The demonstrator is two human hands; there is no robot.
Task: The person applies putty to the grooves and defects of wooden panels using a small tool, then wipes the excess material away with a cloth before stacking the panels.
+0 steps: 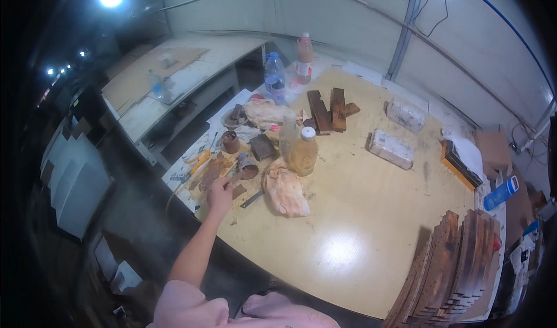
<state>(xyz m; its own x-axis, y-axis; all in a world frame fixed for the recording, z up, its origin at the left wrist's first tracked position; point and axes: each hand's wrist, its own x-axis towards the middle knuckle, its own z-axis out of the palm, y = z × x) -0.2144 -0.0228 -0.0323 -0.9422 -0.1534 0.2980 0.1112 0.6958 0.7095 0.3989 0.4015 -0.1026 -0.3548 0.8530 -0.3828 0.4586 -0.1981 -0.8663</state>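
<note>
My left hand [219, 192] reaches over the left edge of the table, above a brown-stained patch [212, 172]. Its fingers are closed together; whatever they hold, if anything, I cannot make out. Just beyond the fingertips lies a small brown-stained cup [248, 169], tipped with its mouth toward me. A second brown cup [230, 142] stands farther back. To the right of the hand are a dark flat strip [252, 199] and a crumpled, stained cloth [285, 191]. A yellow-handled tool [200, 161] lies to the left. My right hand is out of view.
A jug of yellowish liquid [304, 152] stands behind the cloth. Farther back are bottles [274, 72], dark wood pieces [319, 112] and two wrapped blocks [391, 148]. Stacked brown boards [444, 270] fill the near right corner; a blue bottle [501, 194] lies beyond them.
</note>
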